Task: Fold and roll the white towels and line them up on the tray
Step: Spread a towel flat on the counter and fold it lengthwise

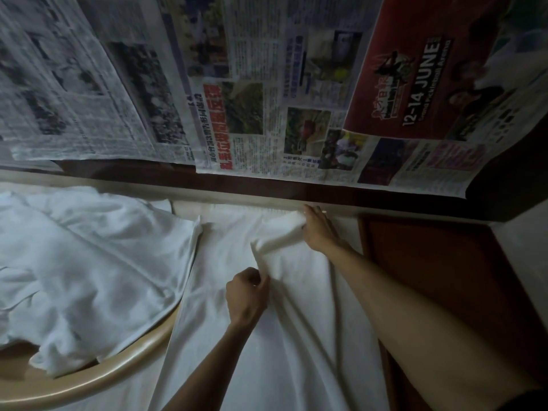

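My right hand point(318, 229) has its fingers curled round the far end of a raised fold in the towel point(284, 321), close against the back ledge point(252, 203). My left hand point(247, 295) pinches the near end of that same fold between thumb and fingers. So both hands are clamped on cloth, one ridge stretched between them.

The towel lies spread flat in front of me, running from the ledge down toward my body. I judge this to be the first lengthwise fold, with no rolling begun. The next move calls for carrying the ridge across evenly, both ends together, so the edges meet square.

To the left a tray point(142, 345) with a curved tan rim holds a loose heap of white towels point(89, 256), one corner lying just beside my towel's left edge. None there looks rolled yet. The room to the left is tight; on the right a strip of bare wood point(430, 277) lies open. Behind the ledge, newspapers point(267, 99) cover the wall, so there is no room forward.
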{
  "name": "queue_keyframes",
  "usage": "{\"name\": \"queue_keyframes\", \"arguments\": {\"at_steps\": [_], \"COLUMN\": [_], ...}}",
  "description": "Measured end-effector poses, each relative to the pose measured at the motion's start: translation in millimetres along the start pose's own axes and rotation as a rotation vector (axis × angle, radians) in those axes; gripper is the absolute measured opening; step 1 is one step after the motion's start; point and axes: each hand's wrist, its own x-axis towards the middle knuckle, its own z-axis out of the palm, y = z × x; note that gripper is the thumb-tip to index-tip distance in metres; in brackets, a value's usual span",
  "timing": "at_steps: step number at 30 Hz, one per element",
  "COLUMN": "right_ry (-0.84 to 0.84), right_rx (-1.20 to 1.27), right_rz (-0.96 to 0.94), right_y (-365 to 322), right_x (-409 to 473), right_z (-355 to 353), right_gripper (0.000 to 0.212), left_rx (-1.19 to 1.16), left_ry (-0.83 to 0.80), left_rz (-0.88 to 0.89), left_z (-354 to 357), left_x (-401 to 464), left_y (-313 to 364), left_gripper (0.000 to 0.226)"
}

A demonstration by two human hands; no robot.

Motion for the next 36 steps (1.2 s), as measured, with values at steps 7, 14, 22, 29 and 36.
{"name": "queue_keyframes", "arguments": {"at_steps": [7, 14, 22, 29, 36], "right_ry": [0.188, 0.228, 0.109, -0.096, -0.093], "right_rx": [0.242, 0.408, 0.128, 0.13, 0.2], "right_rz": [-0.045, -0.106, -0.168, -0.141, -0.015], "right_y": [-17, -42, -26, -14, 36], "right_x": [8, -11, 14, 28, 6], "right_z": [-22, 32, 45, 35, 8], "right_gripper": [0.012, 0.06, 0.058, 0.056, 0.041], "left_rx": [-0.196, -0.103, 0.061, 0.223, 0.16], "left_ry": [0.038, 0.306, 0.202, 0.129, 0.037], "left_rz": [0.116, -0.121, -0.159, 0.009, -0.061], "left_z": [-36, -51, -49, -36, -14], "left_x": [-6, 5, 26, 33, 13], "left_y": [9, -29, -25, -33, -29], "left_gripper": [0.023, 0.025, 0.025, 0.024, 0.035]}}
